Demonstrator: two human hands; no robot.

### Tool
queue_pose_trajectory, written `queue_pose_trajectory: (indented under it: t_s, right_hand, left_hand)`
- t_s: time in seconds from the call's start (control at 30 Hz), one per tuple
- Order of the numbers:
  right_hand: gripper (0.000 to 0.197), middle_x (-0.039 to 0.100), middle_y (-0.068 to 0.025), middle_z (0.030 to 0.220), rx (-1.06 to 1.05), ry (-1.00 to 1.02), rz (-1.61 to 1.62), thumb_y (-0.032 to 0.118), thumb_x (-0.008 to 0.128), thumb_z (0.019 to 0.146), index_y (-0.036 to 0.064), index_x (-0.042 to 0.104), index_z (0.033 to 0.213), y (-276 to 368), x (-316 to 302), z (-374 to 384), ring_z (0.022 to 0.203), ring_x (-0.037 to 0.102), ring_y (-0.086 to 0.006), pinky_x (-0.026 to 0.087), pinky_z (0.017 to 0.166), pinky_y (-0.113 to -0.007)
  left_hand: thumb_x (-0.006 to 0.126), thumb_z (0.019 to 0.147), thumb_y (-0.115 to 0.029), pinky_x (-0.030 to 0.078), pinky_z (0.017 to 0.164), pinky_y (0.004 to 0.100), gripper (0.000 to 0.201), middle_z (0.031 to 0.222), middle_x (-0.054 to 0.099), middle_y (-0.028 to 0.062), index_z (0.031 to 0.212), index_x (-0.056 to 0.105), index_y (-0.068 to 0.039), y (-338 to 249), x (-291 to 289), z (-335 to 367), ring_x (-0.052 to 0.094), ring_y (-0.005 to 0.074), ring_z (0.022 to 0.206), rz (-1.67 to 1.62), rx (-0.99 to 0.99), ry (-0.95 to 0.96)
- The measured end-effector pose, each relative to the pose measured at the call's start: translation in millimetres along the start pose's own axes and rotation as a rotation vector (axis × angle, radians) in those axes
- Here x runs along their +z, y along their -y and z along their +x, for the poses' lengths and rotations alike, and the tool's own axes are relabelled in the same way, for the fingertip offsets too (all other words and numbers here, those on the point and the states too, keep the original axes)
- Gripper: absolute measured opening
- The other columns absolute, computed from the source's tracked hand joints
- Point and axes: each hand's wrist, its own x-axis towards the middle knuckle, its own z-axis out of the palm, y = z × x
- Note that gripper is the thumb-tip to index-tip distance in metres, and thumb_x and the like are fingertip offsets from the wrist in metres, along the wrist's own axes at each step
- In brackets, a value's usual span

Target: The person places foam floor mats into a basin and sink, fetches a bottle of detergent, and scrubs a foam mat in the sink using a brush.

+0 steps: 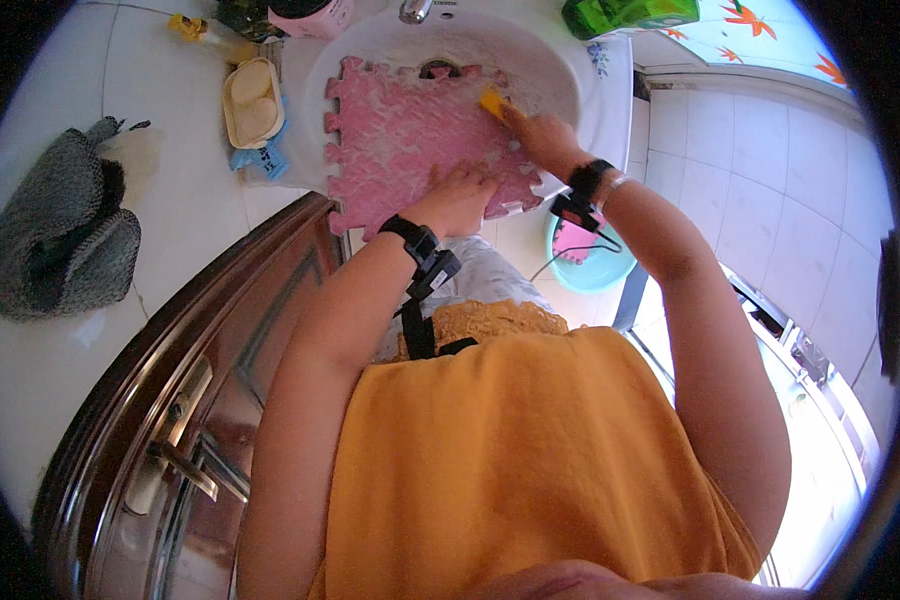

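A pink foam puzzle mat (390, 150), streaked with white suds, lies across the white washbasin (315, 110) and overhangs its front edge. My left hand (457, 198) rests flat on the mat's near part, fingers stretched out and holding nothing. Farther right, my right hand (545, 140) is closed around a small yellow scrubber (492, 102), held against the mat's right side. The underside of the scrubber is hidden, so bristles or sponge cannot be made out. Both wrists carry black strapped devices.
A metal faucet (415, 10) stands behind the basin. On the left rim sits a soap dish (253, 103); a green bottle (630, 15) lies back right. Below, a light-blue tub (595, 268) contains another pink piece. A grey cloth (65, 225) hangs left, near a brown door (240, 370).
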Motion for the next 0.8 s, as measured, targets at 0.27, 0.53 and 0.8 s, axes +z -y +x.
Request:
queue_pose_trajectory:
  t_s: [0.27, 0.53, 0.8]
  right_hand:
    - [0.041, 0.062, -0.0152, 0.071, -0.060, -0.121, -0.137, 0.016, 0.043, 0.085, 0.0178, 0.035, 0.125, -20, 6, 18, 0.062, 0.062, -0.0328, 0.048, 0.049, -0.043]
    - [0.049, 0.063, -0.0136, 0.071, -0.266, -0.064, -0.166, 0.015, 0.041, 0.086, 0.0215, 0.030, 0.133, -21, 36, 2, 0.062, 0.063, -0.0315, 0.049, 0.050, -0.043]
    - [0.045, 0.063, -0.0178, 0.077, 0.006, -0.088, -0.044, 0.017, 0.038, 0.089, 0.0213, 0.029, 0.133, -26, 17, 54, 0.066, 0.063, -0.0335, 0.049, 0.053, -0.045]
  left_hand:
    - [0.046, 0.077, -0.010, 0.017, 0.098, 0.0637, 0.060, 0.140, 0.025, 0.0147, 0.134, 0.030, -0.012, -2, -7, -3, 0.022, 0.0351, 0.129, -0.072, -0.054, 0.077]
    - [0.045, 0.078, -0.011, 0.021, 0.098, 0.0609, 0.059, 0.139, 0.026, 0.0162, 0.134, 0.029, -0.011, 9, 2, -2, 0.024, 0.0346, 0.128, -0.024, -0.056, 0.063]
    - [0.046, 0.078, -0.010, 0.021, 0.098, 0.0596, 0.061, 0.139, 0.026, 0.0164, 0.135, 0.027, -0.011, 15, 0, 6, 0.026, 0.0348, 0.127, -0.046, -0.032, 0.056]
